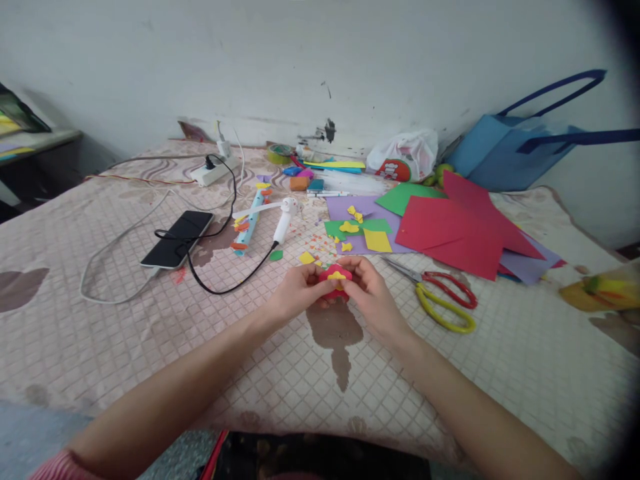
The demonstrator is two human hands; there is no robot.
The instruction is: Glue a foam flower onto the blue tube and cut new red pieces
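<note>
Between my two hands is a small red paper flower (pixel 329 273) with a yellow piece at its middle. My left hand (pixel 299 291) grips its left side, thumb on the front. On the right side, my right hand (pixel 370 293) pinches it the same way. Both thumbs press near the yellow centre, and the other fingers are partly hidden behind the flower. Just beyond lie yellow paper cut-outs (pixel 349 227) on green and purple sheets. Scissors (pixel 443 297) with one red and one yellow handle rest to the right of my right hand.
A white glue gun (pixel 284 223) with a black cord lies beside a light blue decorated strip (pixel 251 220). To the left are a phone (pixel 177 239) and a power strip (pixel 215 171). Red sheets (pixel 450 230) and a blue bag (pixel 505 150) are at right.
</note>
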